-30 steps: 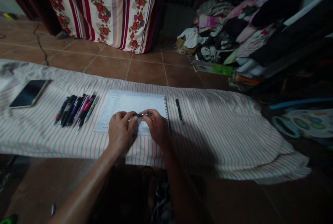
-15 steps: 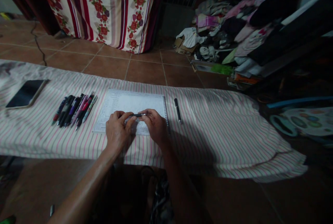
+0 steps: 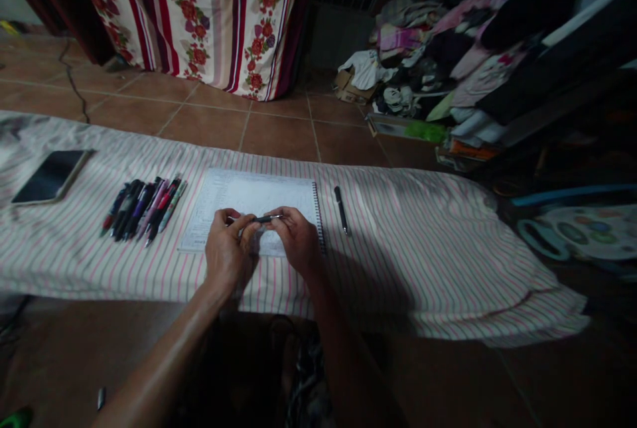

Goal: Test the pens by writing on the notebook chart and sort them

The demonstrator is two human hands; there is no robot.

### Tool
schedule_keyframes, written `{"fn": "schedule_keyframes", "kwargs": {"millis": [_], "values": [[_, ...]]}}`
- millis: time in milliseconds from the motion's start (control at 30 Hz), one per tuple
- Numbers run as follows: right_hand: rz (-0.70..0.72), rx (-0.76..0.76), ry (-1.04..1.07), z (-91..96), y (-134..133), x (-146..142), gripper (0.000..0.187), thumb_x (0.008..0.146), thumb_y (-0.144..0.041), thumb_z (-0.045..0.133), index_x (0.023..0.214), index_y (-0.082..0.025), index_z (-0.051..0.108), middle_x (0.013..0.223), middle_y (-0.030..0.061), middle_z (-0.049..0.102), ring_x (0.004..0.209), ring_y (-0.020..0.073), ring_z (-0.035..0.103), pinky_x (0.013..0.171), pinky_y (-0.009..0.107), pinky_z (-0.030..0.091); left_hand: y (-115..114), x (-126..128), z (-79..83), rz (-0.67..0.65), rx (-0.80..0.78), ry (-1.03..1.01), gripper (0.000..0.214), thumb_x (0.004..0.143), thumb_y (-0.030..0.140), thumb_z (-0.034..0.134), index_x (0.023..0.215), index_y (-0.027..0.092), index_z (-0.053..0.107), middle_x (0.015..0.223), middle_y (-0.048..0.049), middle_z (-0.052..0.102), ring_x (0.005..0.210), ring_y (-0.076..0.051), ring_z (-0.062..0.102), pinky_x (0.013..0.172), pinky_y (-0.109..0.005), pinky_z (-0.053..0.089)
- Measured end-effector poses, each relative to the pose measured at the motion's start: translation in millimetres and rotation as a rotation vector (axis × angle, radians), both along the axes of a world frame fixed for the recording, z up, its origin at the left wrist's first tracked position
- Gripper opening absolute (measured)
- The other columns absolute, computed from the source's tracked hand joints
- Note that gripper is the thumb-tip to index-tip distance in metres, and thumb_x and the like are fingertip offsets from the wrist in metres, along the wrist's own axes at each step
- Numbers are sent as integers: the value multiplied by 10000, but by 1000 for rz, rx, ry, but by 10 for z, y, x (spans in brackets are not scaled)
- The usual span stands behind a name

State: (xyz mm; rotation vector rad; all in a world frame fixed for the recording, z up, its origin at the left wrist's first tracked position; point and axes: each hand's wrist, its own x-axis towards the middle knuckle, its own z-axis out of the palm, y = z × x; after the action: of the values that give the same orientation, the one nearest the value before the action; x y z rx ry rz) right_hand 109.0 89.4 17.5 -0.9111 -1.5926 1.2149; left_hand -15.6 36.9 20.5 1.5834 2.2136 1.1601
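In the head view, the left hand [image 3: 225, 249] and right hand [image 3: 300, 240] both pinch a dark pen [image 3: 263, 219] over the near part of the spiral notebook [image 3: 253, 189]. Grip and pen have barely shifted over the last second, so the handling seems at the same stage. Left of the notebook lie grouped pens [image 3: 142, 209], right of it one loose black pen [image 3: 342, 211].

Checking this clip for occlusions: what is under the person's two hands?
A notebook shows around the left hand and right hand, with striped cloth nearer the wrists. The patch directly beneath each hand is covered, so anything there cannot be seen.
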Motion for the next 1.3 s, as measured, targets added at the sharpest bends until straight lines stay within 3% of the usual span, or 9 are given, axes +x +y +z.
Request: {"fn": "schedule_keyframes", "kwargs": {"millis": [167, 267, 367, 633, 767, 867, 1300], "values": [[0, -13, 30, -14, 7, -1, 111, 801, -259, 517, 885, -203, 564, 877, 28, 683, 784, 153, 668, 742, 296, 532, 4, -1, 22, -5, -56, 109, 343, 845, 417, 453, 986, 201, 678, 876, -70, 600, 828, -220, 552, 784, -380, 447], [-5, -42, 69, -33, 27, 1, 114, 793, -271, 531, 876, -201, 564, 863, 27, 682, 784, 160, 670, 741, 302, 535, 5, -8, 39, -17, -43, 263, 326, 850, 430, 448, 960, 234, 684, 895, -58, 640, 876, -235, 560, 962, -498, 306], [11, -72, 83, -52, 51, 7, 122, 782, -278, 544, 872, -201, 568, 854, 28, 682, 795, 167, 671, 743, 305, 536, 10, -24, 27, -51, -14, 311, 316, 857, 417, 444, 952, 229, 681, 876, -47, 653, 877, -221, 565, 1013, -504, 234], [61, -64, -26, -44, 68, 74, 101, 763, -242, 554, 852, -201, 579, 827, 13, 676, 799, 157, 662, 745, 284, 519, 41, -142, -68, -191, 37, 305, 352, 872, 413, 407, 935, 181, 665, 794, -51, 643, 826, -208, 564, 976, -437, 311], [42, -62, -108, -6, 58, 95, 97, 755, -243, 569, 839, -202, 597, 781, 3, 675, 772, 157, 662, 709, 269, 510, 49, -186, -90, -217, 27, 293, 404, 877, 437, 365, 942, 168, 660, 781, -74, 609, 785, -214, 533, 767, -359, 431], [15, -58, -168, 8, 52, 91, 103, 751, -261, 576, 832, -205, 605, 746, -4, 675, 736, 158, 662, 679, 262, 508, 41, -182, -87, -209, 22, 304, 429, 881, 450, 340, 941, 175, 664, 755, -74, 591, 746, -214, 508, 677, -335, 422], [32, -82, -133, 11, 52, 92, 115, 738, -230, 571, 842, -205, 613, 755, -9, 687, 733, 145, 665, 689, 253, 523, 52, -231, -83, -249, -11, 292, 431, 887, 445, 331, 948, 170, 658, 763, -69, 589, 753, -203, 517, 687, -323, 420]]}}
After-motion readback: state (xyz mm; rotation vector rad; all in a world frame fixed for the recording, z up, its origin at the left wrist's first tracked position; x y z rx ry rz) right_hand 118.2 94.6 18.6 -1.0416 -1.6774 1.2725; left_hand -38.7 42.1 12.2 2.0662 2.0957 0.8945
